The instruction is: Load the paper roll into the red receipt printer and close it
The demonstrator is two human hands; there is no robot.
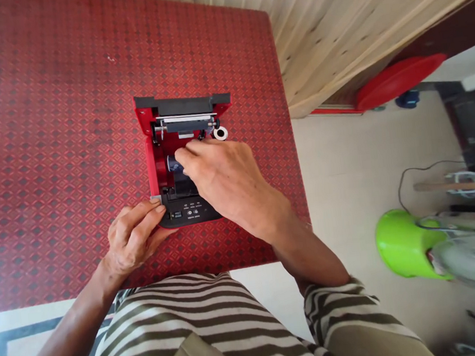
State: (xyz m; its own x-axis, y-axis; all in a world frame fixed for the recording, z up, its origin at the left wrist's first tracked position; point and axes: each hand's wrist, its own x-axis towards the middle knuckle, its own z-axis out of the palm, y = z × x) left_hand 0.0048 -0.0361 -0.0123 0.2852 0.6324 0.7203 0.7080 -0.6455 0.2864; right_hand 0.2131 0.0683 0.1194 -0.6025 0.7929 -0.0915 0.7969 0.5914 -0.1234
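A small red and black label printer (192, 210) stands on the table with its lid (183, 105) raised and tilted back. My left hand (135, 231) grips its front left corner, fingertips on the top edge. Inside the printer bay lies a dark roll (173, 162), with a sheet of black film (184, 185) hanging below it. The fingers of my right hand (224, 174) are closed over that roll from the right; the hand covers most of the bay's right side. Just behind my right hand shows a white ring with a dark centre (220, 133).
A red patterned cloth (67, 133) covers the table. Wooden planks (331, 15) run along the far right edge. On the floor to the right are a lime green bucket (397, 246), a cable (401, 183) and a red rounded object (401, 78).
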